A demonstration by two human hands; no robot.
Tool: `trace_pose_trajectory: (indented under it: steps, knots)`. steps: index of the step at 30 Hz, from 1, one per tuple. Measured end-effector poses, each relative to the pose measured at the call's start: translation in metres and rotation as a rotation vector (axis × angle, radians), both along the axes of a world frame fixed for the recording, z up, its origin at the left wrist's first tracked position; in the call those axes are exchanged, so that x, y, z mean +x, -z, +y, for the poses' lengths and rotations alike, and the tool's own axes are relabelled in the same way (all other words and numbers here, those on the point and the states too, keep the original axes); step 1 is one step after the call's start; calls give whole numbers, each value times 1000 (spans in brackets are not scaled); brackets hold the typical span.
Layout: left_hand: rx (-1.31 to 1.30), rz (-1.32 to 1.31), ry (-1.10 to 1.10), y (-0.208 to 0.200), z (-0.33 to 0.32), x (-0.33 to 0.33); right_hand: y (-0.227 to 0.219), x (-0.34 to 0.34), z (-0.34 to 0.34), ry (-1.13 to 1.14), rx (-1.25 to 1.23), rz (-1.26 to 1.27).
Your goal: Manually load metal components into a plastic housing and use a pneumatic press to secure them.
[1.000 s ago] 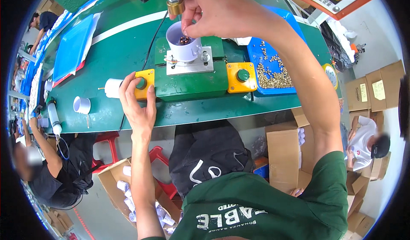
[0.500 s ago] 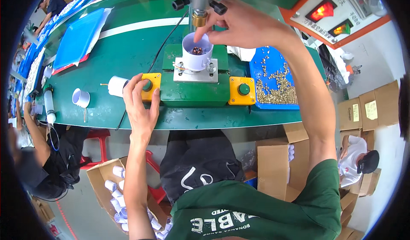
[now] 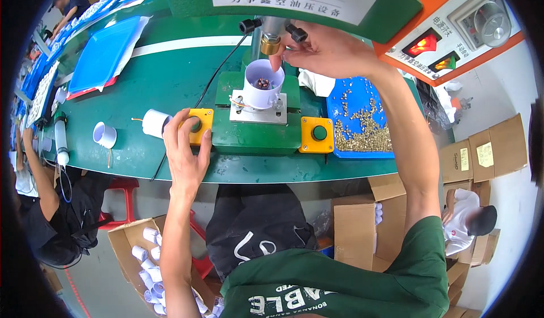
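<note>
Head view, near to far: lower left of frame, an open cardboard box (image 3: pixel 133 244) of white plastic cups sits by the person's legs. Left hand (image 3: pixel 186 151) lies flat, fingers spread, on the yellow button box (image 3: pixel 199 126) at the press's left front; a matching yellow button box with a green button (image 3: pixel 317 134) sits on the right, untouched. Loose white cup (image 3: pixel 154 122) lies on its side just beside the left hand, another white cup (image 3: pixel 104 134) upright further left. At centre, a white cup housing (image 3: pixel 262 83) stands upright on the metal fixture plate (image 3: pixel 256 109), small motor part visible inside. Right hand (image 3: pixel 326 52) is pinched at the brass ram tip (image 3: pixel 270 45) just above the cup; what it pinches is hidden. Blue tray of brass pins (image 3: pixel 362 122) at right. Cup looks light, thin-walled, smooth, likely easy to crush; best taken by the outer wall near the rim.
</note>
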State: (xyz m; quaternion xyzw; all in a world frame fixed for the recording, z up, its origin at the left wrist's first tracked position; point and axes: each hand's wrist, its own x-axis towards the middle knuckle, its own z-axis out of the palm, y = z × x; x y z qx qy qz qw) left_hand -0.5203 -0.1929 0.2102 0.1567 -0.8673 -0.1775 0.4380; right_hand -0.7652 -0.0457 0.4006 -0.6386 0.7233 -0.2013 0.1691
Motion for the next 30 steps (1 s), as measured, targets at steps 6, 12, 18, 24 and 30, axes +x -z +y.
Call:
trace_pose_trajectory:
  steps: [6, 12, 18, 24, 30]
  knots:
    - [3, -17, 1, -1, 0, 0, 14, -7, 7, -104, -179, 7]
    - [-14, -27, -2, -1, -1, 1, 6, 10, 6, -70, -75, 135]
    - [-16, -29, -1, -3, 0, 0, 9, 10, 10, -42, -69, 133]
    - [-9, -33, 5, -3, 0, 1, 4, 15, 11, -28, 4, 194]
    - [-6, -37, 1, -1, 0, 1, -1, 14, 12, -100, 6, 113]
